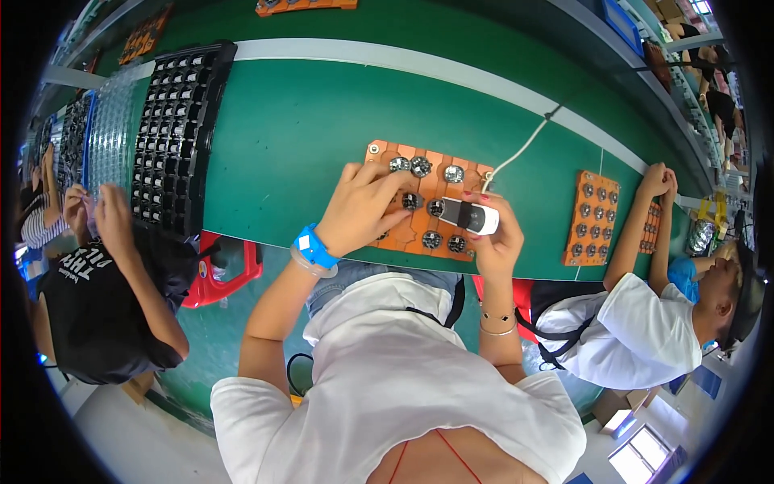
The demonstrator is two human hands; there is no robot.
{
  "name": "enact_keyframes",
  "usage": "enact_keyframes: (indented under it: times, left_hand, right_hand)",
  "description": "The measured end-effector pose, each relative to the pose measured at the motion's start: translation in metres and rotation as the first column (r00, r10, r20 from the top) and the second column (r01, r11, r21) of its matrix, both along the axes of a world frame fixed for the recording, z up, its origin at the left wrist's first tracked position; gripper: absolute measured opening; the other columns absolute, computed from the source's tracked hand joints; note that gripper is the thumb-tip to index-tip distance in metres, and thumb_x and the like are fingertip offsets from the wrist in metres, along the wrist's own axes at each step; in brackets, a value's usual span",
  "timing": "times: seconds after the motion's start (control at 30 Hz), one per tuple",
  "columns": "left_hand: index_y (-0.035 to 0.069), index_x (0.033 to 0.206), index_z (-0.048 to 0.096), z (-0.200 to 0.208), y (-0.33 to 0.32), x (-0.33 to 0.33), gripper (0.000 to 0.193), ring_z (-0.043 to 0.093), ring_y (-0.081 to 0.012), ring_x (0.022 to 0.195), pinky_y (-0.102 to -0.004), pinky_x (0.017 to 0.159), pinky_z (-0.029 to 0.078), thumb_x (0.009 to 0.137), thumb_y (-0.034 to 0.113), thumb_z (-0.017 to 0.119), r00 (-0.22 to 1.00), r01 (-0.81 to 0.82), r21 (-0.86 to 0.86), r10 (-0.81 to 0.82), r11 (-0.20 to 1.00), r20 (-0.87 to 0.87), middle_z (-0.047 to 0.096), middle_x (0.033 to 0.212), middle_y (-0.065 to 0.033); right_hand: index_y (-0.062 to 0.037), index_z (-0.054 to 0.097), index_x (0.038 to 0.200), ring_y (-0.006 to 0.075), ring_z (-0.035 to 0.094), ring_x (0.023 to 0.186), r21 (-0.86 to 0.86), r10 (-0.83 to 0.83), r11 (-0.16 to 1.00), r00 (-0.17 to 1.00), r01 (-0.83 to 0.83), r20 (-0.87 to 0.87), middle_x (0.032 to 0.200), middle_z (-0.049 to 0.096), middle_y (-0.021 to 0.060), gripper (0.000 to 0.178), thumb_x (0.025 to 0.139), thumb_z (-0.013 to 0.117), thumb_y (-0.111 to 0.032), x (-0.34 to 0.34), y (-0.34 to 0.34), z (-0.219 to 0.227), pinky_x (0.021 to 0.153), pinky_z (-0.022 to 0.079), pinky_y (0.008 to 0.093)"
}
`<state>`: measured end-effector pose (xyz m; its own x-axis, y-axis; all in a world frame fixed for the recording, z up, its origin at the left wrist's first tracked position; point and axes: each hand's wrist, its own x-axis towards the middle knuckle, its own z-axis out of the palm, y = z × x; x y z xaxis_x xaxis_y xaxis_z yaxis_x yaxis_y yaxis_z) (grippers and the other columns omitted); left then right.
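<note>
An orange fixture plate (431, 164) lies on the green table in front of me, with several small round black-and-silver parts in its recesses. My left hand (363, 202) reaches over the plate's left side, its thumb and fingers closed around one small round part (411, 201). In my right hand (501, 234) is a white-and-black corded handheld tool (476, 218), its grey end over the plate's middle. That end is right beside another round part (436, 207). A white cable (520, 153) runs from behind my right hand to the back of the table.
A black tray (173, 137) with rows of small parts stands at the left, by a co-worker in black (105, 306). Another filled orange plate (591, 218) lies to the right, near a co-worker in white (637, 331). A red stool (226, 270) is below the table edge.
</note>
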<state>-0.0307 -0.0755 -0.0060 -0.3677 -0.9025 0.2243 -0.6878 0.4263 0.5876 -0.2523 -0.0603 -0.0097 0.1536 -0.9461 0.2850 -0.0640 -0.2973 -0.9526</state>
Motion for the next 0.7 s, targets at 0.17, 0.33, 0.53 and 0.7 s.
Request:
enact_keyframes:
  times: [0.17, 0.33, 0.53, 0.7]
  left_hand:
    - [0.012, 0.099, 0.058, -0.004, 0.003, 0.027, 0.038, 0.049, -0.0216, 0.094, -0.0338, 0.083, 0.034, 0.067, 0.02, 0.076, 0.998, -0.032, 0.018, 0.031, 0.999, 0.055, 0.06, 0.096, 0.0005]
    - [0.011, 0.098, 0.059, 0.007, 0.006, 0.016, 0.037, 0.049, -0.0199, 0.094, -0.034, 0.082, 0.033, 0.066, 0.02, 0.077, 0.996, -0.011, -0.013, 0.01, 1.0, -0.087, 0.061, 0.093, 0.0015]
    - [0.01, 0.096, 0.058, 0.018, 0.006, 0.011, 0.038, 0.051, -0.0199, 0.092, -0.0349, 0.083, 0.033, 0.064, 0.019, 0.078, 0.991, -0.019, -0.083, 0.008, 0.996, -0.131, 0.061, 0.09, 0.0006]
    - [0.009, 0.097, 0.056, -0.006, 0.007, 0.022, 0.042, 0.051, -0.0211, 0.096, -0.0354, 0.083, 0.033, 0.064, 0.022, 0.078, 0.995, -0.097, -0.031, 0.098, 0.995, 0.024, 0.063, 0.095, 0.0002]
  right_hand:
    - [0.0006, 0.056, 0.109, 0.0285, 0.056, 0.103, -0.035, 0.087, 0.995, 0.994, -0.089, -0.062, 0.106, 0.061, 0.0157, 0.037, 0.073, 0.062, -0.003, 0.005, -0.005, 0.006, 0.09, 0.043, 0.0372]
    - [-0.0014, 0.062, 0.107, 0.0271, 0.059, 0.1, 0.01, 0.143, 0.99, 0.969, -0.144, -0.2, 0.107, 0.063, 0.0117, 0.039, 0.069, 0.067, -0.003, 0.025, -0.009, 0.012, 0.087, 0.046, 0.0348]
    - [-0.0004, 0.061, 0.107, 0.0272, 0.059, 0.1, 0.001, 0.134, 0.991, 0.977, -0.136, -0.163, 0.108, 0.063, 0.0121, 0.038, 0.069, 0.066, -0.001, 0.029, -0.007, 0.009, 0.086, 0.046, 0.0348]
    - [0.0023, 0.059, 0.108, 0.0244, 0.059, 0.101, 0.145, 0.061, 0.987, 0.992, -0.077, 0.107, 0.109, 0.062, 0.0147, 0.041, 0.067, 0.059, 0.009, 0.027, 0.004, 0.013, 0.085, 0.049, 0.0333]
